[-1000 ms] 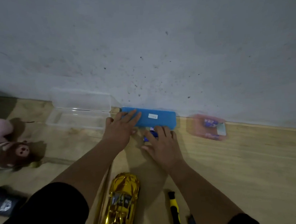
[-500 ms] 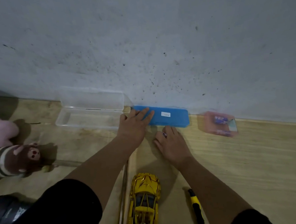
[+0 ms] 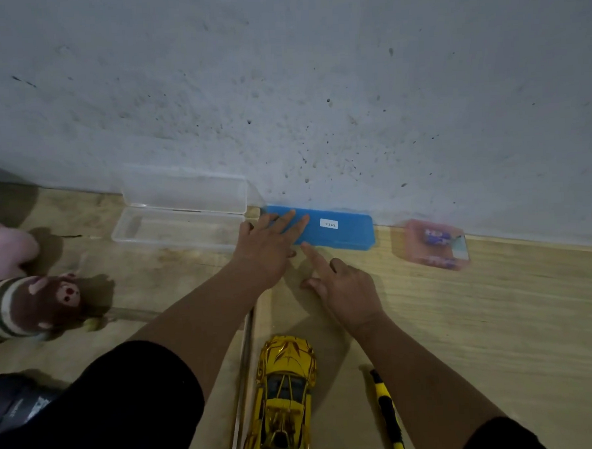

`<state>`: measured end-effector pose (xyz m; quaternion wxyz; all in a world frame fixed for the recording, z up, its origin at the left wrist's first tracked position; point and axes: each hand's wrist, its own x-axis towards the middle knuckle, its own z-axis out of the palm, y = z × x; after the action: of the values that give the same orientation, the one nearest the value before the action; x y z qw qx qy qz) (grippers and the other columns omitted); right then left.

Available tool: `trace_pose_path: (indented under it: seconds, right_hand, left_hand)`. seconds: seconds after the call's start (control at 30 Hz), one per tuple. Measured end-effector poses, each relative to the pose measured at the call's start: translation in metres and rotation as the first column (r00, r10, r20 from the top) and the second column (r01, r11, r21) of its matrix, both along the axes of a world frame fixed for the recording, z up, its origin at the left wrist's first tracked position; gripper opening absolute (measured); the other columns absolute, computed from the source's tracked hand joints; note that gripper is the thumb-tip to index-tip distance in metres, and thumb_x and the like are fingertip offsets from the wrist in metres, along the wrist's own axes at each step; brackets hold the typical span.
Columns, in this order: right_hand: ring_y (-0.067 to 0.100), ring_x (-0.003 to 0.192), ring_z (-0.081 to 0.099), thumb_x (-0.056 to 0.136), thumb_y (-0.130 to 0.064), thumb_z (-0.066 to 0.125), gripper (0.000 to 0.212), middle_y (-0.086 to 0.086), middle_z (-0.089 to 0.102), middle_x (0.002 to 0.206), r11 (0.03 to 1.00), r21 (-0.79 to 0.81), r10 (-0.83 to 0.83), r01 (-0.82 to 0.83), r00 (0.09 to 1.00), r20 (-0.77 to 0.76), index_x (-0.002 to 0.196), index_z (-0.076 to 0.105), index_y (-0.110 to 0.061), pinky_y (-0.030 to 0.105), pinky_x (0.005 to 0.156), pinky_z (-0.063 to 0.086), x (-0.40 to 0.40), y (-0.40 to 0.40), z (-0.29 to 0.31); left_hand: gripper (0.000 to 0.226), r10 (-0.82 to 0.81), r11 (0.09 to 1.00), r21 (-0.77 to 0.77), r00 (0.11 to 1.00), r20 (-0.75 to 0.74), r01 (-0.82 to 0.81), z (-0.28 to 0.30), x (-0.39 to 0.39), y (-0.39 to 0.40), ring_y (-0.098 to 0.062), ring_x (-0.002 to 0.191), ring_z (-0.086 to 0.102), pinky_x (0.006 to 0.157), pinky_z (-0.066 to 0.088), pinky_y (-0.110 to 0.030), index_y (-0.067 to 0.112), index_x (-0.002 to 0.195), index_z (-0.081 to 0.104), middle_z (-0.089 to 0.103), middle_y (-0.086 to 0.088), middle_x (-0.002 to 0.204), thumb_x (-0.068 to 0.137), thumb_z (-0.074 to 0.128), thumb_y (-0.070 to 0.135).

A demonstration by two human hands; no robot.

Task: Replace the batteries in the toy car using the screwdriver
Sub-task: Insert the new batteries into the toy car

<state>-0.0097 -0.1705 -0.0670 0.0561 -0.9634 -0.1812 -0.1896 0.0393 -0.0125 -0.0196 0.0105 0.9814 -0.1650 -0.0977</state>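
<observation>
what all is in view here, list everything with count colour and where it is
toy car: 1, gold-yellow, near edge between the arms
screwdriver: 1, yellow and black, right of the car
blue case: 1, blue with white label, closed, against the wall
clear case: 1, transparent, open, left of the blue case
pink box: 1, translucent pink, blue-purple items inside, far right by the wall
plush toy: 1, brown with striped top, left
pink plush: 1, far left edge
left hand: flat, fingers on the blue case
right hand: index finger pointing at the blue case
</observation>
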Motion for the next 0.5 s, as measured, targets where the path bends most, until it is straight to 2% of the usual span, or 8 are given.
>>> trace_pose_path:
  seconds: [0.1,0.23,0.33,0.4,0.5]
  right_hand:
    - [0.016,0.036,0.052,0.081,-0.056,0.037,0.059,0.000,0.056,0.053,0.999,0.051,0.007,-0.004,0.999,-0.053,0.131,0.039,-0.025,0.021,0.033,0.039,-0.011,-0.007,0.012]
    - [0.019,0.042,0.057,0.081,-0.060,0.039,0.064,0.002,0.061,0.058,0.994,0.092,0.072,-0.060,0.989,-0.128,0.135,0.037,-0.026,0.026,0.036,0.046,-0.044,-0.019,0.036]
    - [0.022,0.045,0.060,0.080,-0.062,0.038,0.065,0.005,0.064,0.060,0.987,0.119,0.133,-0.112,0.973,-0.188,0.136,0.039,-0.029,0.028,0.038,0.049,-0.078,-0.024,0.052]
    - [0.025,0.049,0.062,0.080,-0.060,0.042,0.064,0.007,0.064,0.063,0.976,0.155,0.184,-0.151,0.957,-0.226,0.137,0.043,-0.030,0.030,0.042,0.050,-0.100,-0.026,0.056]
    - [0.025,0.052,0.062,0.075,-0.045,0.062,0.067,0.007,0.065,0.066,0.973,0.133,0.217,-0.188,0.940,-0.262,0.137,0.042,-0.031,0.028,0.045,0.047,-0.127,-0.026,0.052]
  left_hand:
    - [0.058,0.070,0.989,-0.130,0.997,0.040,-0.064,0.009,-0.017,0.007,-0.021,0.144,0.004,0.108,0.019,-0.043,0.037,0.149,0.004,0.004,0.007,0.159,0.099,0.033,0.040]
    - [0.056,0.200,0.947,-0.254,0.980,-0.018,-0.198,0.030,-0.061,0.012,-0.022,0.142,0.014,0.107,0.023,-0.048,0.038,0.147,0.020,0.013,0.005,0.158,0.095,0.038,0.049]
    - [0.059,0.273,0.917,-0.258,0.950,-0.149,-0.304,0.050,-0.101,0.010,-0.024,0.142,0.019,0.107,0.024,-0.051,0.040,0.146,0.020,0.018,0.003,0.157,0.092,0.037,0.057]
    - [0.066,0.262,0.906,-0.266,0.930,-0.256,-0.329,0.056,-0.126,0.009,-0.026,0.141,0.022,0.109,0.025,-0.051,0.040,0.147,0.017,0.021,-0.001,0.156,0.089,0.040,0.062]
    - [0.089,0.257,0.895,-0.248,0.884,-0.391,-0.370,0.053,-0.160,0.008,-0.030,0.138,0.029,0.107,0.032,-0.049,0.040,0.147,0.012,0.027,-0.010,0.152,0.075,0.056,0.068]
